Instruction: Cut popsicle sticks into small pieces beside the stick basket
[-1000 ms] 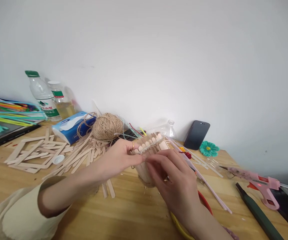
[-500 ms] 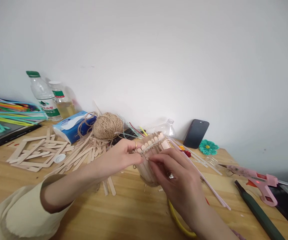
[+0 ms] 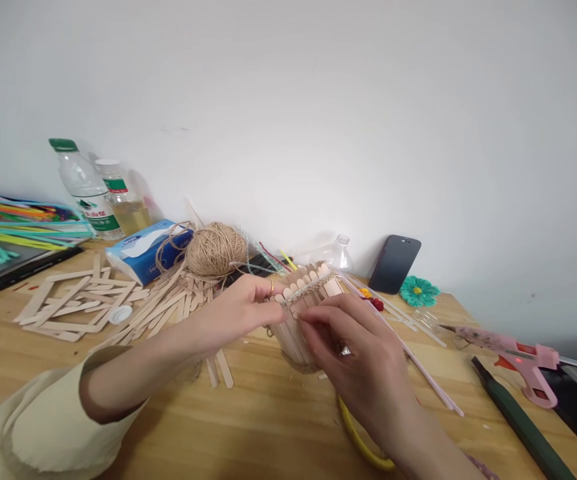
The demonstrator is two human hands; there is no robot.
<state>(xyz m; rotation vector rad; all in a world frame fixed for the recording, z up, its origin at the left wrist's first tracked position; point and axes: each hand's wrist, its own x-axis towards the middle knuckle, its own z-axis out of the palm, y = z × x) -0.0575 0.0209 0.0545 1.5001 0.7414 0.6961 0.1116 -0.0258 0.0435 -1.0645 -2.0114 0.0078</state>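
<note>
A small container of wooden craft sticks (image 3: 288,337) tilts between my hands, with a sparkly silver cord (image 3: 304,289) running across its sticks below their rounded ends. My left hand (image 3: 241,308) grips its left rim, thumb outside and the other fingers partly hidden behind. On the near side, my right hand (image 3: 363,350) has thumb and forefinger pinched together against the sticks just below the cord. A tiny pale piece shows at those fingertips, too small to name. The right palm hides much of the container's right side.
Loose craft sticks (image 3: 75,303) and a twine ball (image 3: 215,250) lie left, near a tissue pack (image 3: 151,250) and bottles (image 3: 85,193). At right are a phone (image 3: 395,265), teal flower (image 3: 418,293), pink glue gun (image 3: 523,357) and dark green tool (image 3: 523,420). A yellow ring (image 3: 355,440) lies in front.
The view has shifted very slightly. Both hands keep their places on the container, and nothing has been taken up or let go.
</note>
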